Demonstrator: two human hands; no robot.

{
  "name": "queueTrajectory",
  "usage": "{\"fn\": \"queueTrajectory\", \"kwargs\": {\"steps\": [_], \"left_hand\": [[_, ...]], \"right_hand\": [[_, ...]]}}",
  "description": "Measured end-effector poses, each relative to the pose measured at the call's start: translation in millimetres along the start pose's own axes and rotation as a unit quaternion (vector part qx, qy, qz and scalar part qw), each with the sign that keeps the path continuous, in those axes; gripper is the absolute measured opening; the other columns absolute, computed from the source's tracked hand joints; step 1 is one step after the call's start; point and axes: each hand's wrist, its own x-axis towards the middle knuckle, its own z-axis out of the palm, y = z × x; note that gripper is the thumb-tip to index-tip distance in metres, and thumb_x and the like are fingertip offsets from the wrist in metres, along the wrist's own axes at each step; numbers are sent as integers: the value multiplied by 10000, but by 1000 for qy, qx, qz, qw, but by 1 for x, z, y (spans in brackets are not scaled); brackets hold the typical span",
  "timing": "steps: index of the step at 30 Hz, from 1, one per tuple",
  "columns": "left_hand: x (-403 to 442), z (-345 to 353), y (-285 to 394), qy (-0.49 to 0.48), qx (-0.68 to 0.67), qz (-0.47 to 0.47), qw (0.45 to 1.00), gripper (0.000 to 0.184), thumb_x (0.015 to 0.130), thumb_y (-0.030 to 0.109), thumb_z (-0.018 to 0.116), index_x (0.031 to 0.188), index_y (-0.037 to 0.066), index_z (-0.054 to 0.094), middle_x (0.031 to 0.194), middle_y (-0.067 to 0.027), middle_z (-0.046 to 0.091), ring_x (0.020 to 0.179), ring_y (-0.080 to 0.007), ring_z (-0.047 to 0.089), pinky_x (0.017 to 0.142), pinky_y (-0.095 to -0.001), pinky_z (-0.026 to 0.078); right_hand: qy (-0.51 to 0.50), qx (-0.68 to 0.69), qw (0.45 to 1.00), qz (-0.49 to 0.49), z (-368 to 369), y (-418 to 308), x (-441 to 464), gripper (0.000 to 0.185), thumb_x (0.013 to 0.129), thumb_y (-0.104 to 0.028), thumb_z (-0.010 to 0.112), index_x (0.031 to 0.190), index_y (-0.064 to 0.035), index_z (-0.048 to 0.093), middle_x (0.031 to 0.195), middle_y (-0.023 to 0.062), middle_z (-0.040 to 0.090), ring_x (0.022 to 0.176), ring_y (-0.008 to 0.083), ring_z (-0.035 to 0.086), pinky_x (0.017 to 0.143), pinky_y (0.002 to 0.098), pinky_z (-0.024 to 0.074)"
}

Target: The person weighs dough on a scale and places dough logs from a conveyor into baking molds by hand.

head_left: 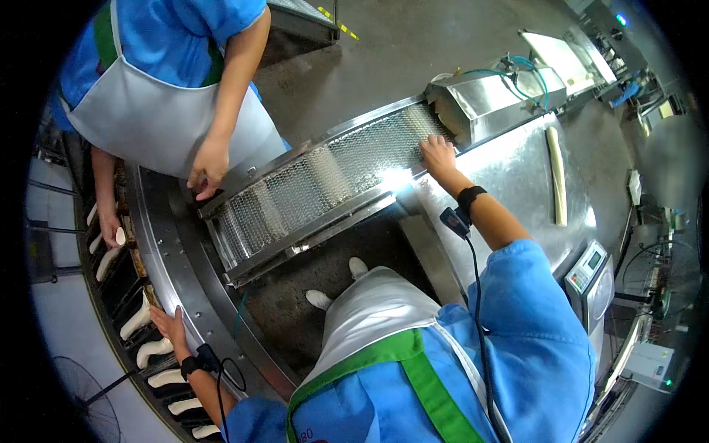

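My left hand [170, 328] is open at the rim of the curved steel line, its fingertips beside a white dough piece [137, 317]. I cannot tell whether they touch it. More dough pieces [153, 351] lie in the black holders [129, 299] along this line, several of them below my hand. Far to the right, my right hand [439, 153] reaches over the upper end of a metal mesh conveyor [317, 181], close to a steel housing [480, 103]. Its fingers are spread a little and bent down at the mesh, with nothing visible in them.
A co-worker in a white apron [177, 122] stands across the conveyor, one hand [111, 227] at a dough piece, the other [210, 166] over the conveyor's lower end. A long dough strip [557, 177] lies on the steel table [502, 173]. A scale [589, 269] sits at its edge.
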Motion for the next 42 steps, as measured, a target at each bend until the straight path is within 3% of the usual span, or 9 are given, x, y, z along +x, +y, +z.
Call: {"fn": "queueTrajectory", "kwargs": {"steps": [24,26,28,30,31,33,34,38,42], "left_hand": [[-3,-3,10,-16,5,-25,1000,799,717,314,549,1276,53,42,1328,-115,16,1216,-257,73,960,-377,116],[-5,7,4,73,-238,85,965,731,703,163,576,1264,31,124,1282,-139,160,1160,-247,233,933,-344,225],[-34,-42,43,24,-175,51,983,718,672,187,605,1234,27,188,1253,-147,217,1153,-262,221,954,-360,167],[-55,-71,74,26,-229,11,973,678,624,153,646,1182,10,289,1183,-158,320,1103,-267,300,948,-353,199],[-33,-26,30,80,-105,99,986,792,621,266,651,1230,15,213,1265,-167,218,1187,-282,162,980,-350,102],[-33,-33,41,-35,-97,-29,994,888,649,333,611,1266,29,50,1320,-159,54,1224,-275,11,982,-382,35],[-27,-25,39,-42,-99,-44,993,896,661,333,598,1268,31,13,1326,-152,21,1227,-268,-19,979,-395,23],[-30,-50,48,-67,-109,-48,991,842,703,341,541,1263,17,3,1327,-144,20,1228,-268,-26,976,-398,28],[-33,-48,45,-52,-124,-52,989,830,709,361,522,1263,16,10,1325,-142,36,1229,-259,-18,975,-396,27]], "right_hand": [[26,-39,999,-3,-10,-6,21,257,720,-175,463,975,-162,487,1042,65,426,1008,246,382,793,396,342],[38,-115,993,-9,2,5,22,316,729,-209,467,1044,-189,462,1084,80,423,1054,254,360,849,407,320],[-103,-140,983,-52,1,3,52,266,724,-239,482,974,-153,507,957,41,506,930,179,449,766,324,364],[-54,-123,989,-63,-6,16,47,262,754,-243,447,1000,-165,492,1014,37,479,949,158,431,809,329,315],[-54,-137,988,-52,32,35,57,303,778,-253,416,1071,-188,459,1103,47,442,1027,161,392,888,368,266],[-118,-188,973,-58,-15,24,42,300,808,-251,360,1083,-175,451,1104,66,445,1028,189,394,900,396,255],[-92,-166,978,-85,27,47,55,325,782,-279,405,1081,-161,452,1097,83,452,988,218,437,875,409,293],[-109,110,984,-85,-94,25,25,539,581,-82,631,1084,-95,438,986,133,517,861,301,513,746,361,411],[-56,294,949,-96,-197,13,7,501,608,-7,566,1082,-8,402,1017,161,500,870,262,506,739,337,406]]}}
